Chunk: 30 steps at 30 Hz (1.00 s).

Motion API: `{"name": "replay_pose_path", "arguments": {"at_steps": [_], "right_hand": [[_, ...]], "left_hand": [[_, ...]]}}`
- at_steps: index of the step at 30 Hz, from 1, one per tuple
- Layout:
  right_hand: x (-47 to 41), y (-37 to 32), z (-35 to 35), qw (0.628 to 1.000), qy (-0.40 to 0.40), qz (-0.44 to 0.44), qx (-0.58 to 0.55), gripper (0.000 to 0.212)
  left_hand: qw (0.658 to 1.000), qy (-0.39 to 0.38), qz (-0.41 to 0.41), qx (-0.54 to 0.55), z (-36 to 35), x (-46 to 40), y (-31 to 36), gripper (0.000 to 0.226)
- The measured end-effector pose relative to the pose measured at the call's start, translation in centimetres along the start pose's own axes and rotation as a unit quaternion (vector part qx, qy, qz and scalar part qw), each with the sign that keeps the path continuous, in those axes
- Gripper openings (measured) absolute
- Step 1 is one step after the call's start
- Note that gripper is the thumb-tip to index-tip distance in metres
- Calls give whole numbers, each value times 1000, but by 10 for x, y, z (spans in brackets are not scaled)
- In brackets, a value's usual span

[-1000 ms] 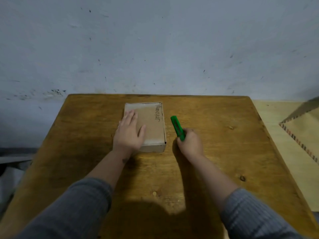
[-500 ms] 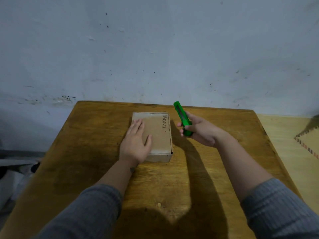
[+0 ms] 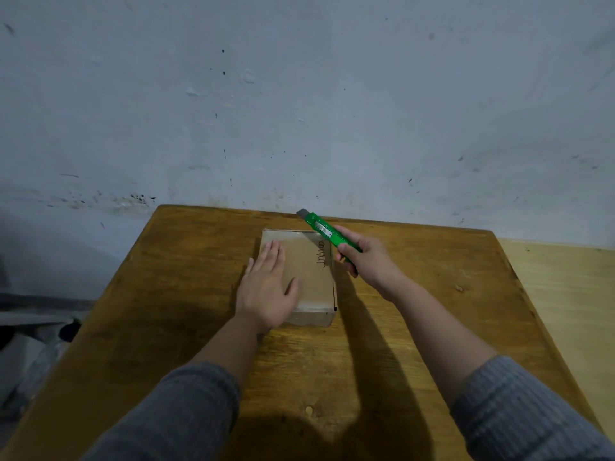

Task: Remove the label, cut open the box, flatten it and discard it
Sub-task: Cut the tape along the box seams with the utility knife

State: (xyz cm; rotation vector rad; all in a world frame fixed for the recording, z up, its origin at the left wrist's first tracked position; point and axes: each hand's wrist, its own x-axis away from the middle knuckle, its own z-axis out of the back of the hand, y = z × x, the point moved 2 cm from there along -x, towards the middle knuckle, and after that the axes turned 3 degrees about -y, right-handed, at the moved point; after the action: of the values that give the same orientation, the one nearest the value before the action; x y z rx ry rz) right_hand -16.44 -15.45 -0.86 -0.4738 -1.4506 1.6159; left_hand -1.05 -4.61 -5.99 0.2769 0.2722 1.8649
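While my left hand, fingers together, pins the flat brown cardboard box, my right hand grips the green plastic utility knife (blade out). Item advice: cut shallow along the far taped edge, away from the flat hand.

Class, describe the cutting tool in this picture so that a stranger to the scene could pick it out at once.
Start at the wooden table against the grey wall. Near its far edge lies a cardboard box; the right hand beside it holds the utility knife. It is the only bright green thing, with a grey blade tip.
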Motion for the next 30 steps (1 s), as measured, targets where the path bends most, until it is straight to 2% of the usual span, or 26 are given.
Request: {"name": "replay_pose_path", "arguments": {"at_steps": [3, 8, 14, 17, 20, 27, 30], "right_hand": [[-6, 1, -4, 999, 5, 14, 45, 43], [-14, -4, -6, 984, 31, 71, 163, 40], [-24, -21, -7, 903, 29, 193, 381, 35], [-30, -28, -8, 868, 16, 212, 448, 35], [-35, -34, -9, 849, 12, 220, 481, 34], [-41, -40, -15, 836, -2, 216, 505, 34], [-43, -41, -16, 806, -11, 235, 543, 34]], "left_hand": [[999, -26, -10, -27, -2, -1, -2, 83], [999, -15, -5, -31, -5, 0, -3, 85], [1000, -9, -5, -21, -6, -1, -4, 84], [1000, -4, -6, -21, -6, -1, -4, 84], [1000, -1, -5, -13, -6, 0, -4, 84], [1000, 4, -4, -14, -7, 0, -3, 83], [1000, 7, -2, -15, -6, 2, -2, 83]]}}
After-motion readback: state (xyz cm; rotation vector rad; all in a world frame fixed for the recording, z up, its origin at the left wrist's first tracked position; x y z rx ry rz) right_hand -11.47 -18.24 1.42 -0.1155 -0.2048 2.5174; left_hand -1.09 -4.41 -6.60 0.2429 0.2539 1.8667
